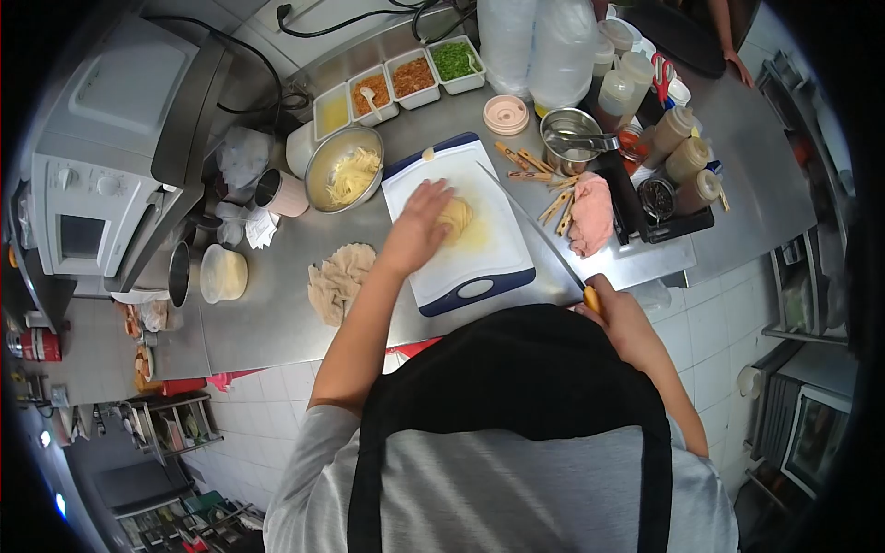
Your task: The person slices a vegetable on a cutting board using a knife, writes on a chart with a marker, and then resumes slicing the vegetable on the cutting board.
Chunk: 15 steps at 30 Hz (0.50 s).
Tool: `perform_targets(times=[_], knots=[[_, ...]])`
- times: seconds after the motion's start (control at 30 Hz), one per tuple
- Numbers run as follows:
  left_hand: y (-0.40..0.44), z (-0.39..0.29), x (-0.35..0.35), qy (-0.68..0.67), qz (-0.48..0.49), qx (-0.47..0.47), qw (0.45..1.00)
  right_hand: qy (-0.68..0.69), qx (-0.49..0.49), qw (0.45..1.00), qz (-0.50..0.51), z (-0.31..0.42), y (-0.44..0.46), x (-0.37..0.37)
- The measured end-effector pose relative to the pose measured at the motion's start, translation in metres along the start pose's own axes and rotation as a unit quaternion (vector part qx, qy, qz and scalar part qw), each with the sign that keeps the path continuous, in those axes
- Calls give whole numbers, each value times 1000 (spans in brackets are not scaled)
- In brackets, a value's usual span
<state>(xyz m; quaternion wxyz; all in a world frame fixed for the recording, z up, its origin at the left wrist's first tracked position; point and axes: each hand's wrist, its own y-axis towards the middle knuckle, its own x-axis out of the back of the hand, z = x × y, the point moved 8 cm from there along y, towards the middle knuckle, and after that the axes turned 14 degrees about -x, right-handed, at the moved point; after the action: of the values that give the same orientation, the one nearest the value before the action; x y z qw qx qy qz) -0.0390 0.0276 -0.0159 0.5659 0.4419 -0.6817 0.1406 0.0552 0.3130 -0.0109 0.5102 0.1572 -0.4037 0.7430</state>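
Observation:
My left hand [420,229] lies with its fingers stretched out against the left side of a pale yellow sliced food [455,219]; its exact kind is unclear. The food rests on a white cutting board [479,263] with dark blue ends, on a wet yellowish patch. In my right hand [627,321] is a long knife [535,221] with a yellow handle, gripped near the counter's front edge. Its blade slants up and left along the board's right side, the tip near the board's top right. Left of the board, a metal bowl [316,175] holds thin pale yellow strips [354,175].
A beige cloth [339,281] lies left of the board, a pink cloth [591,214] and wooden clothespins [525,161] right. Behind are food containers [412,78], a steel pot [568,129] and squeeze bottles [687,161]. Another person's hand [735,66] touches the far right counter.

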Motion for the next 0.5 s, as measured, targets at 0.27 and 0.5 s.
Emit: perform_targets(times=[0.27,0.5], knots=[[4,0,-35,50,48,-12,998,2,-6,1000,5,-6,-2,-3],[-2,5,-40,11,18,-22,1000,12,1,1000,-1,-7,-3,-2]])
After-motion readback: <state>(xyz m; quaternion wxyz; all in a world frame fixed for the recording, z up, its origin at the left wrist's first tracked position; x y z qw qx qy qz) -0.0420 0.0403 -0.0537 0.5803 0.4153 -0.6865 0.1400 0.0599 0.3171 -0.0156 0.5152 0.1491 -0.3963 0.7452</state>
